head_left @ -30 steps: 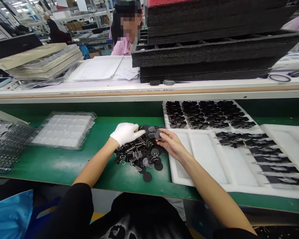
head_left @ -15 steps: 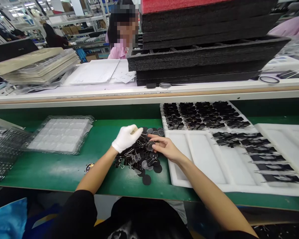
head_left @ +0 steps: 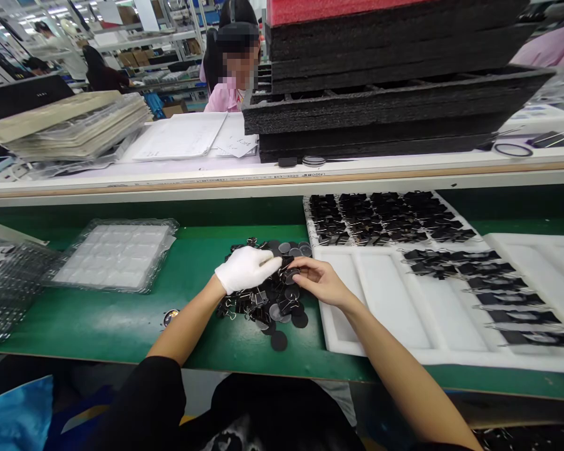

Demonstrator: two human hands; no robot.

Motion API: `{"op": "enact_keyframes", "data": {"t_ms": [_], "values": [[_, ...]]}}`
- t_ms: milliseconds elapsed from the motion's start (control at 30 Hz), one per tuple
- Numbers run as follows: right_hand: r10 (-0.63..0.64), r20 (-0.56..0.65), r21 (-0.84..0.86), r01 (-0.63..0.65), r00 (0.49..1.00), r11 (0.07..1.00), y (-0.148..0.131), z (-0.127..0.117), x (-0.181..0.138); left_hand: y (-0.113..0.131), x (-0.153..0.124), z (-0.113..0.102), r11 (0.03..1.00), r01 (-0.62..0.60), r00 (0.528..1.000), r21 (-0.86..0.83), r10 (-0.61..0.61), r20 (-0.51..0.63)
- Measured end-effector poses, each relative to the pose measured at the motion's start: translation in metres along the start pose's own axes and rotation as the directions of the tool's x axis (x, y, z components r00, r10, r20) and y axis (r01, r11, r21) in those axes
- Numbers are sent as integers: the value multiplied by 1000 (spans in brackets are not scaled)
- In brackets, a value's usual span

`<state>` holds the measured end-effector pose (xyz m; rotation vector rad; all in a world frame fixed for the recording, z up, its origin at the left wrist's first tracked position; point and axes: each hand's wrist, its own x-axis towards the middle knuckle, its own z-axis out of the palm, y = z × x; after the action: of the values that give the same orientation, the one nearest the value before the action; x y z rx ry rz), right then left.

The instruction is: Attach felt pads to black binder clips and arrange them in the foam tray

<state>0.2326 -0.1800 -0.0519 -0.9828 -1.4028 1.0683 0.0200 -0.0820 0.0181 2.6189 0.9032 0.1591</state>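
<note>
My left hand [head_left: 245,269], in a white glove, is closed with thumb and fingers pinched on what looks like a black binder clip [head_left: 287,260]. Bare, my right hand [head_left: 324,283] pinches a dark round disc [head_left: 291,275] right beside it, so the two hands nearly meet. Below and around them lies a loose pile of black binder clips [head_left: 251,300] with wire handles. Dark and grey discs [head_left: 279,341] are mixed in and spread along its right and front sides. My fingers partly hide the clip and the disc.
At right, a white compartmented tray [head_left: 326,322] holds rows of clipped black pieces [head_left: 521,299]; another filled tray [head_left: 310,228] is behind it. Clear plastic trays [head_left: 113,254] lie left. Black foam trays [head_left: 395,113] are stacked on the shelf [head_left: 192,181]. A person in pink [head_left: 223,97] is beyond.
My left hand has moved right and slightly down, over the clip pile, and its fingertips are now closer to the disc. The right hand has shifted slightly right.
</note>
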Motion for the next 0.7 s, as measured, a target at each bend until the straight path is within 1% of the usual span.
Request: {"op": "enact_keyframes", "data": {"t_ms": [67, 100, 200, 267, 300, 367, 467, 533, 600, 633, 700], "values": [[-125, -6, -170, 122, 992, 978, -2, -5, -1, -2, 1, -1, 999, 10, 999, -38, -11, -33], [-199, 5, -264, 194, 980, 945, -2, -7, -2, -3, 1, -2, 999, 25, 998, -48, -27, -52], [-390, 107, -497, 389, 914, 775, -5, -13, -3, -6, 1, -4, 997, 62, 996, -52, -66, -65], [-444, 163, -567, 452, 881, 689, -6, -15, -4, -7, 1, -4, 997, 64, 996, -47, -67, -53], [-453, 171, -581, 461, 875, 671, -6, -16, -4, -7, 0, -4, 997, 65, 996, -45, -67, -52], [-445, 150, -581, 443, 883, 683, -6, -15, -5, -7, 0, -4, 997, 64, 996, -49, -67, -57], [-368, 117, -534, 371, 922, 759, -3, -11, -6, -5, -2, -6, 996, 32, 998, -82, -37, -48], [-309, 113, -493, 323, 944, 808, -2, -7, -7, -4, -3, -8, 994, -23, 1000, -111, 24, 6], [-277, 118, -453, 299, 954, 840, 0, -4, -7, -4, -3, -8, 988, -83, 993, -127, 93, 71], [-269, 118, -436, 294, 956, 851, 0, -2, -7, -5, -3, -8, 987, -105, 989, -123, 117, 92], [-262, 119, -414, 287, 958, 864, 0, 0, -7, -7, -2, -6, 988, -131, 986, -83, 139, 95]]}}
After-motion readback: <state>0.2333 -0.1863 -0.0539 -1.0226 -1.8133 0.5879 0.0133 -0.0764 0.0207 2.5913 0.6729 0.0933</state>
